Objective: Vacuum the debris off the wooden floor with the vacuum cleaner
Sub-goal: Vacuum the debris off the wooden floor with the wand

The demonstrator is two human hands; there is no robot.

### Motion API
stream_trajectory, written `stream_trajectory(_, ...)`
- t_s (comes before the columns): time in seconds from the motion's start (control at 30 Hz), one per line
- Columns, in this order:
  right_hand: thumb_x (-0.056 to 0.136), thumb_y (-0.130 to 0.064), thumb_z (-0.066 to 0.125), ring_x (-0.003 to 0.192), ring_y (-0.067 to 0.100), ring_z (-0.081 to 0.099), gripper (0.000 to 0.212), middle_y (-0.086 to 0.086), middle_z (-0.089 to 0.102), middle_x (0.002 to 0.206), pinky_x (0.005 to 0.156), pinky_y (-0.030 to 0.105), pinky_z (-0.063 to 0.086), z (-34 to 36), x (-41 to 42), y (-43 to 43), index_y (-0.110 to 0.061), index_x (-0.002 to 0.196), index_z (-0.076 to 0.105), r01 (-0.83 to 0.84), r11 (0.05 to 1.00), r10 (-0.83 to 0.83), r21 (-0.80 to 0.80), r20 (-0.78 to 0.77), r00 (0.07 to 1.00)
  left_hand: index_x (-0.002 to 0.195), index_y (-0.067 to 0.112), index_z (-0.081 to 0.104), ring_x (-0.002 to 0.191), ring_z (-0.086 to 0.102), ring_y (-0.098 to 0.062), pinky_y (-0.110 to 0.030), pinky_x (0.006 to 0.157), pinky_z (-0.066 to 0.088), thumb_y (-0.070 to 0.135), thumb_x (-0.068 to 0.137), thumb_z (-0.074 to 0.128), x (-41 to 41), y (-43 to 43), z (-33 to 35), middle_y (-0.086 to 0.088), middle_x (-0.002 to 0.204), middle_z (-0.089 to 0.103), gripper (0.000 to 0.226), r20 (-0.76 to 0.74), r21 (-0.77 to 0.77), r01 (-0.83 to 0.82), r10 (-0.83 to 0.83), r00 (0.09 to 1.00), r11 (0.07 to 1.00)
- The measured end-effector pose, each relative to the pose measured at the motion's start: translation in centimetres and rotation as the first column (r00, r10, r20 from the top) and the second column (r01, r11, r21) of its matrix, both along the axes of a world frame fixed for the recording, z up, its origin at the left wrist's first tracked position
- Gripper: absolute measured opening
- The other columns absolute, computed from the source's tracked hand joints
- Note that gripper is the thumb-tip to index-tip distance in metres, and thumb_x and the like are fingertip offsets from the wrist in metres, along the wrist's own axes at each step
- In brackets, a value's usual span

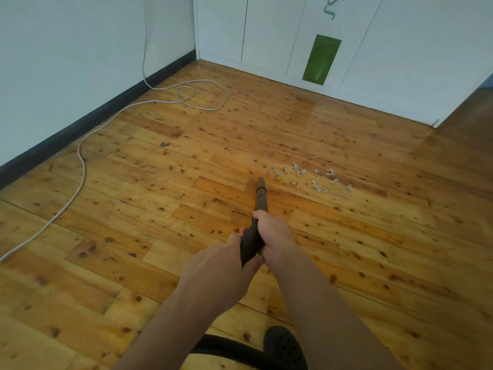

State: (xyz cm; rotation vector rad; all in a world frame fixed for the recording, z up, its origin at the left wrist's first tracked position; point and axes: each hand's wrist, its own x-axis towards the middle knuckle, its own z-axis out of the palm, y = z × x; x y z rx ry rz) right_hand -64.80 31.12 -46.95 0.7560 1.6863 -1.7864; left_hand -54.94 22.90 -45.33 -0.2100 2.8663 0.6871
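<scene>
Wooden floor [133, 209]; vacuum wand [260, 198] points forward, tip beside debris [312, 177], left hand [221, 265] and right hand [273, 236] fingers [262, 216] curled round it

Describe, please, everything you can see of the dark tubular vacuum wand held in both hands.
The dark brown tubular vacuum wand looks like plastic, in jointed sections that narrow to a small tip. It slants forward and down, tip near the wooden floor, just left of the scattered pale debris. The right hand grips it ahead, the left hand behind; its rear end is hidden.
</scene>
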Motion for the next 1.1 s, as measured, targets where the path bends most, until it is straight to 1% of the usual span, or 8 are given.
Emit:
stream_trajectory(0.17, 0.1, -0.016, 0.049, 0.063, 0.024, 0.059, 0.026, 0.018, 0.06, 0.088, 0.047, 0.029, 0.051, -0.1, -0.2, 0.5, -0.005, 0.123, 0.044, 0.026, 1.0, -0.026, 0.011, 0.004, 1.0, 0.121, 0.025, 0.042, 0.049, 0.046, -0.001, -0.016, 0.041, 0.028, 0.065, 0.094, 0.034, -0.2, 0.3, 0.0, 0.013, 0.067, 0.049, 0.049, 0.002, -0.011, 0.015, -0.014, 1.0, 1.0)
stream_trajectory(0.33, 0.1, -0.018, 0.05, 0.06, 0.022, 0.06, 0.026, 0.017, 0.061, 0.089, 0.037, 0.024, 0.049, -0.3, -0.5, 1.5, -0.005, 0.122, 0.047, 0.055, 0.998, -0.055, 0.016, 0.015, 0.998, 0.103, 0.029, 0.038, 0.051, 0.047, -0.001, -0.016, 0.044, 0.028, 0.065, 0.094, 0.036, -0.5, 0.9, 0.0, 0.013, 0.068, 0.051, 0.037, 0.017, 0.01, 0.028, -0.029, 0.999, 1.0)
stream_trajectory(0.43, 0.099, -0.018, 0.05, 0.063, 0.024, 0.06, 0.028, 0.018, 0.062, 0.093, 0.039, 0.025, 0.05, -0.6, -0.6, 2.3, -0.005, 0.124, 0.046, 0.073, 0.997, -0.073, 0.018, 0.012, 0.997, 0.1, 0.03, 0.036, 0.052, 0.046, -0.002, -0.018, 0.045, 0.029, 0.063, 0.095, 0.039, -0.8, 1.5, -0.1, 0.012, 0.068, 0.05, 0.033, 0.029, 0.026, 0.053, -0.054, 0.998, 0.998)
stream_trajectory(0.5, 0.099, -0.017, 0.05, 0.061, 0.024, 0.06, 0.029, 0.017, 0.061, 0.086, 0.042, 0.026, 0.051, -0.7, -0.7, 2.9, -0.005, 0.126, 0.045, 0.085, 0.996, -0.085, 0.018, 0.005, 0.996, 0.095, 0.03, 0.034, 0.054, 0.048, -0.002, -0.02, 0.047, 0.032, 0.063, 0.095, 0.039, -1.0, 1.9, -0.2, 0.011, 0.071, 0.052, 0.034, 0.033, 0.024, 0.07, -0.071, 0.997, 0.997)
stream_trajectory(0.6, 0.099, -0.015, 0.05, 0.055, 0.024, 0.059, 0.03, 0.016, 0.06, 0.076, 0.041, 0.027, 0.05, -0.8, -0.7, 3.9, -0.005, 0.127, 0.045, 0.113, 0.993, -0.113, 0.02, 0.002, 0.994, 0.097, 0.031, 0.033, 0.059, 0.05, -0.003, -0.021, 0.049, 0.034, 0.065, 0.094, 0.037, -1.3, 2.6, -0.5, 0.011, 0.074, 0.054, 0.035, 0.031, 0.014, 0.091, -0.091, 0.995, 0.996)
stream_trajectory(0.8, 0.099, -0.014, 0.05, 0.056, 0.023, 0.061, 0.029, 0.015, 0.059, 0.08, 0.039, 0.026, 0.051, -1.0, -0.8, 5.2, -0.006, 0.126, 0.044, 0.148, 0.989, -0.148, 0.02, -0.004, 0.989, 0.112, 0.03, 0.041, 0.058, 0.05, 0.0, -0.018, 0.047, 0.031, 0.065, 0.094, 0.038, -1.6, 3.7, -0.6, 0.013, 0.072, 0.053, 0.039, 0.018, 0.006, 0.11, -0.11, 0.994, 0.994)
stream_trajectory(0.9, 0.099, -0.013, 0.049, 0.056, 0.023, 0.061, 0.026, 0.017, 0.059, 0.082, 0.038, 0.027, 0.05, -1.0, -0.9, 5.7, -0.007, 0.124, 0.044, 0.154, 0.988, -0.154, 0.006, 0.0, 0.988, 0.102, 0.033, 0.036, 0.056, 0.05, 0.0, -0.019, 0.046, 0.031, 0.064, 0.094, 0.039, -1.8, 4.1, -0.5, 0.013, 0.071, 0.053, 0.032, 0.037, 0.017, 0.115, -0.115, 0.993, 0.993)
stream_trajectory(1.1, 0.1, -0.014, 0.048, 0.061, 0.024, 0.06, 0.018, 0.017, 0.057, 0.087, 0.043, 0.029, 0.052, -0.9, -0.9, 7.0, -0.006, 0.116, 0.045, 0.174, 0.985, -0.174, -0.008, 0.02, 0.985, 0.097, 0.036, 0.032, 0.054, 0.05, 0.0, -0.019, 0.044, 0.031, 0.066, 0.093, 0.04, -1.9, 4.9, -0.4, 0.013, 0.069, 0.053, 0.031, 0.036, 0.023, 0.137, -0.137, 0.99, 0.99)
